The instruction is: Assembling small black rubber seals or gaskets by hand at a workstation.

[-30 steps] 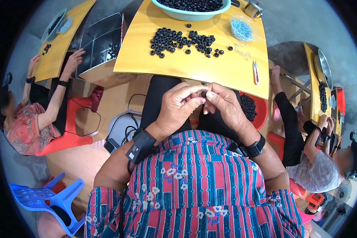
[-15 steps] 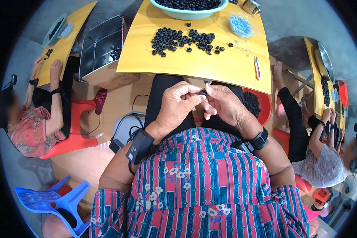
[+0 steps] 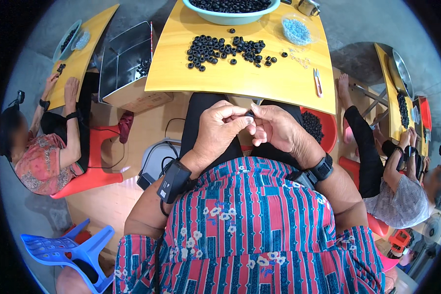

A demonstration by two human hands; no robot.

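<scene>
Just below the near edge of the yellow table, my two hands meet above my lap. My left hand (image 3: 221, 126) is closed in a pinch on a small black ring-shaped piece (image 3: 250, 113). Against that piece, the thumb and forefinger of my right hand (image 3: 278, 128) are pressed together; whatever lies between their tips is too small to make out. Loose black ring-shaped pieces (image 3: 220, 49) of the same kind are spread over the table. Right of them lie tiny clear bits (image 3: 299, 58) and a pair of thread snips (image 3: 318, 82).
A pale green basin (image 3: 230, 18) of black pieces and a clear tub (image 3: 297, 31) of bluish bits stand at the table's back. A red basin (image 3: 332, 128) sits under its right side, an open box (image 3: 127, 63) to its left. Co-workers sit at yellow tables on both sides.
My right fingertips have come down and closer to the black piece; the pale speck that showed between them is out of sight. My left hand holds nearly the same place.
</scene>
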